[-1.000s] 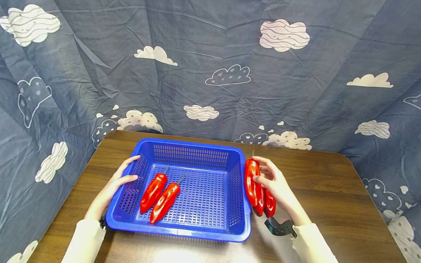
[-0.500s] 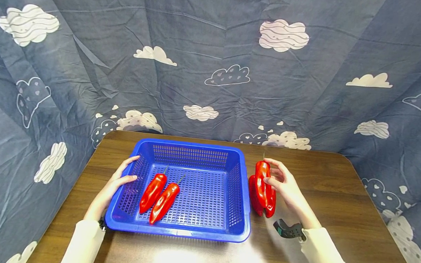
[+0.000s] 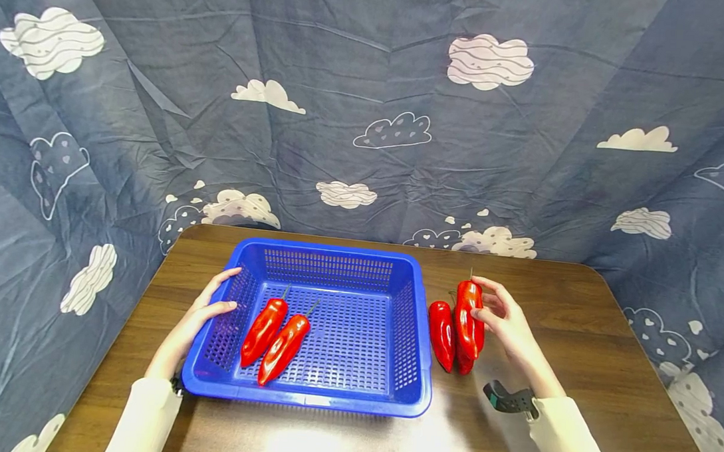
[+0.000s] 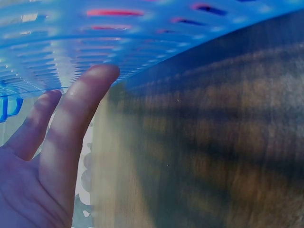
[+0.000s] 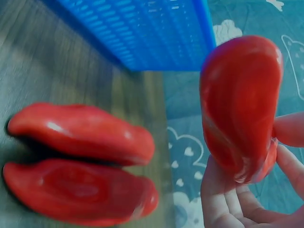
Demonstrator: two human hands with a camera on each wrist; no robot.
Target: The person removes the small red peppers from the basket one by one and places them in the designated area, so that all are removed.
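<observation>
In the head view, my left hand (image 3: pixel 205 310) holds the left side of a blue plastic basket (image 3: pixel 332 401), thumb and a finger over its rim. From the left wrist, other fingers (image 4: pixel 71 114) show against the outside of the slotted wall. Two glossy red chili peppers (image 3: pixel 284 350) with thin green stems lie side by side in the basket's left half. My right hand (image 3: pixel 505 324) pinches another red chili pepper (image 5: pixel 242 99) near its stem end, tip hanging toward me. Behind it, a red pepper (image 3: pixel 465 367) on the table is partly hidden; one more pepper (image 3: pixel 442 335) lies beside the basket.
The brown wooden table (image 3: pixel 573 340) extends right of the peppers and in front of the basket. A dark cloth (image 3: pixel 367 73) with white clouds hangs behind and around the table. A black wrist strap (image 3: pixel 508 399) sits on the right wrist.
My right hand has moved right with its pepper, away from the basket's right side, uncovering the peppers on the table. The left hand and basket have stayed put.
</observation>
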